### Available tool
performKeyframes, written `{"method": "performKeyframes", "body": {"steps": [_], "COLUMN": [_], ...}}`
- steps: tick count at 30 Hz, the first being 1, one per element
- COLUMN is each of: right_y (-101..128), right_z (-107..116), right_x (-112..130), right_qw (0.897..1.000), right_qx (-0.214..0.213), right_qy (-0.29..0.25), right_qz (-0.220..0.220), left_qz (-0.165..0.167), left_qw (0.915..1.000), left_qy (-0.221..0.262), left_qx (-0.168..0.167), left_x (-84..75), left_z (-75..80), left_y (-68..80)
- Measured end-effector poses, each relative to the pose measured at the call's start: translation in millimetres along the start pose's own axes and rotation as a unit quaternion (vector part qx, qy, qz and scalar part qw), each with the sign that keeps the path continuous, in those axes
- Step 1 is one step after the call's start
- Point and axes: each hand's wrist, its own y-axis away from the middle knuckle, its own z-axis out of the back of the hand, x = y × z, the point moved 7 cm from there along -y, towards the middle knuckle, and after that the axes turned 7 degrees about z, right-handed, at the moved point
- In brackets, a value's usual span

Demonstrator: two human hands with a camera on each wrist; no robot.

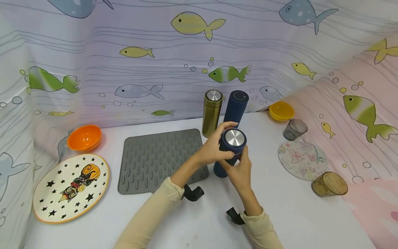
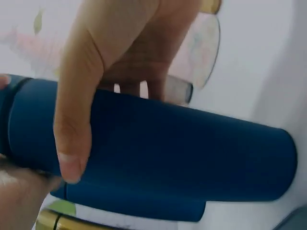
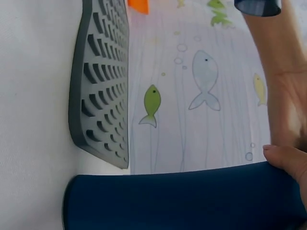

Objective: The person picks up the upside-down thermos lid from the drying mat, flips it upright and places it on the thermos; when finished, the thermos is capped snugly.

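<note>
A dark blue flask (image 1: pixel 231 147) with a silver lid top (image 1: pixel 235 137) stands slightly tilted on the white table. My left hand (image 1: pixel 217 143) grips it around the cap end, and my right hand (image 1: pixel 237 162) holds its body just below. In the left wrist view the flask (image 2: pixel 192 153) fills the frame, with fingers (image 2: pixel 72 143) wrapped over it. In the right wrist view its body (image 3: pixel 182 196) lies along the bottom, a thumb (image 3: pixel 288 163) on it. A second blue flask (image 1: pixel 236 105) and a gold flask (image 1: pixel 212 112) stand just behind.
A grey ribbed mat (image 1: pixel 160 159) lies to the left, with an orange bowl (image 1: pixel 84 137) and a star-patterned plate (image 1: pixel 71 186) beyond it. At the right are a yellow bowl (image 1: pixel 281 110), a grey glass (image 1: pixel 294 129), a floral disc (image 1: pixel 302 160) and an amber glass (image 1: pixel 329 184). Fish-print sheets wall the table.
</note>
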Motion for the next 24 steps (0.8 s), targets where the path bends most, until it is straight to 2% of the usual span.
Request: {"method": "performKeyframes", "body": {"steps": [2, 6, 10, 14, 16, 19, 20, 24], "right_y": [-0.6, -1.7, -2.8, -3.1, -3.4, -3.8, -3.8, -3.5], "right_z": [1.5, 4.3, 4.1, 3.3, 2.9, 2.3, 2.1, 1.7], "right_x": [9.2, 21.6, 22.3, 19.0, 18.3, 18.7, 19.0, 19.8], "right_qw": [1.000, 1.000, 1.000, 1.000, 1.000, 1.000, 1.000, 0.999], "right_qx": [0.003, 0.004, 0.006, 0.008, 0.008, 0.011, 0.013, 0.017], "right_qy": [-0.004, -0.005, -0.004, -0.016, -0.021, -0.017, -0.020, -0.028], "right_qz": [-0.006, -0.008, -0.009, -0.016, -0.017, -0.019, -0.019, -0.016], "left_qz": [0.010, 0.027, 0.012, -0.005, -0.011, -0.017, -0.010, -0.006], "left_qw": [0.9999, 0.9976, 0.9976, 0.9945, 0.9962, 0.9997, 0.9999, 0.9983], "left_qy": [0.010, -0.056, -0.063, -0.088, -0.064, -0.016, -0.012, -0.030], "left_qx": [0.002, -0.030, -0.024, -0.058, -0.057, -0.010, -0.008, -0.051], "left_x": [3.5, 6.6, 3.6, 1.0, 2.2, 4.5, 5.7, 9.5], "left_z": [-1.2, 0.0, 1.0, 4.4, 5.9, 4.0, 3.0, -0.8], "left_y": [0.2, 0.1, -0.1, -0.9, -1.1, -1.3, -1.3, -1.1]}}
